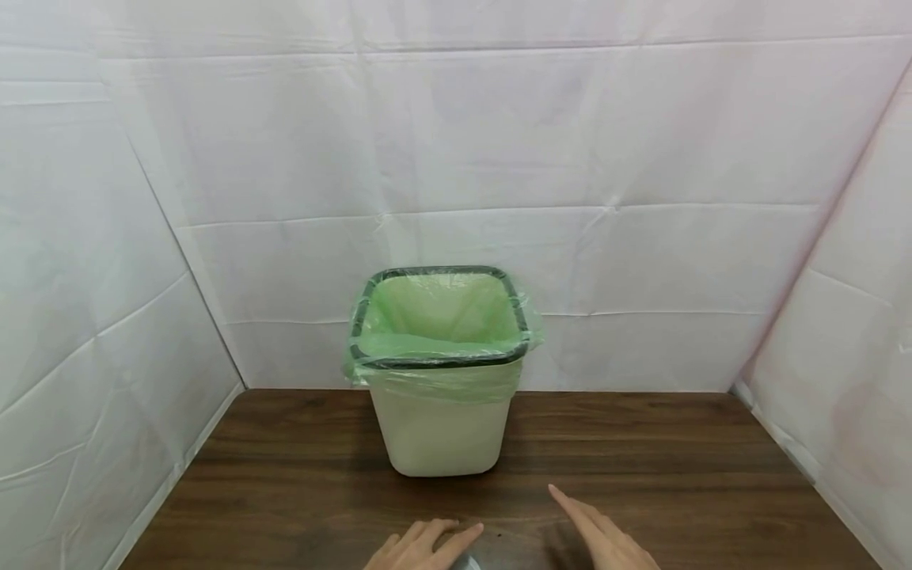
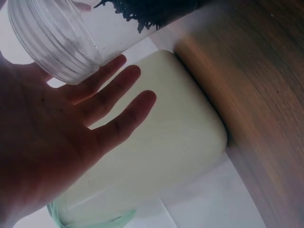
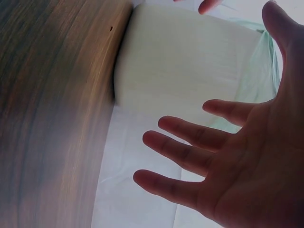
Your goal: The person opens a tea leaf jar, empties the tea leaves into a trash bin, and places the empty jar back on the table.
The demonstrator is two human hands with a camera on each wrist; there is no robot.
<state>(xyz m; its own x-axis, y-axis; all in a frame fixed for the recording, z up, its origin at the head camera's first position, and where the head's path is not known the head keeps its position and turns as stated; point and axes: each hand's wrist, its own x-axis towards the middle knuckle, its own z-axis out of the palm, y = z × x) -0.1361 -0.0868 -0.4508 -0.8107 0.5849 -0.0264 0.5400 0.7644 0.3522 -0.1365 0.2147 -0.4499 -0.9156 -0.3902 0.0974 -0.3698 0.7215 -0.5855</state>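
Observation:
My left hand (image 1: 420,548) is at the bottom of the head view, with its fingers spread around the far side of a clear jar (image 2: 109,35). The jar has a threaded, lidless mouth and dark, stringy bits in its lower part. In the left wrist view the jar hides part of the hand (image 2: 61,123), and whether skin touches it I cannot tell. To the right, my right hand (image 1: 606,538) hovers over the table, fingers (image 3: 185,154) straight and apart, holding nothing. Only a sliver of the jar (image 1: 466,563) shows in the head view.
A pale square bin (image 1: 442,435) stands near the back of the dark wooden table (image 1: 641,451). Its green liner bag (image 1: 449,388) folds over the rim under a dark frame (image 1: 442,363). White cloth walls (image 1: 499,158) enclose the table at the back and sides.

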